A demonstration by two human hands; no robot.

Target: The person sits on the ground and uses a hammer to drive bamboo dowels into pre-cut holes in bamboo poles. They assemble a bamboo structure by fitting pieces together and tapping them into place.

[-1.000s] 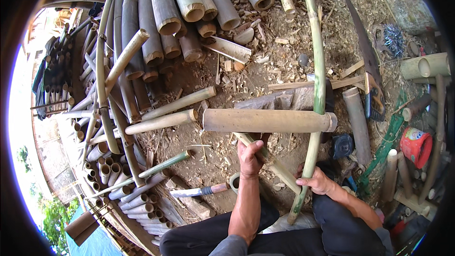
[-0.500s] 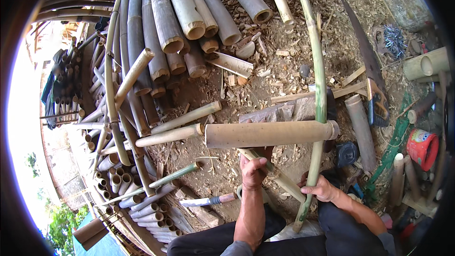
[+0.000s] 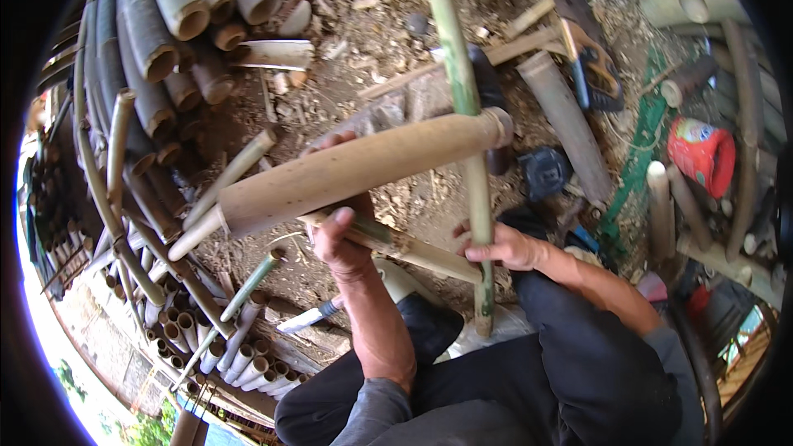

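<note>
A thick tan bamboo tube [image 3: 355,167] lies slantwise across the middle, its left end lower. My left hand [image 3: 343,248] is closed around it from below; fingertips show beyond its far side. Under the tube, by my left thumb, a thin bamboo stick [image 3: 425,254] slants down to the right. An upright greenish bamboo pole [image 3: 450,33] crosses the tube near its right end; whether it passes through or behind is unclear. My right hand [image 3: 512,249] is closed on the pole's lower part, thumb in front, where the stick's end meets it.
Bamboo tubes [image 3: 178,4] are stacked at the far left, with smaller cut pieces [image 3: 248,363] below. A knife [image 3: 307,316] lies left of my legs. At right are a handsaw [image 3: 593,66], a loose tube [image 3: 566,128], a red container [image 3: 700,154] and a dark block [image 3: 545,173].
The view has shifted, so the surroundings sit farther left and up. The tube has tilted, its left end dropping. Left fingertips now show past its far side. Both hands keep their holds.
</note>
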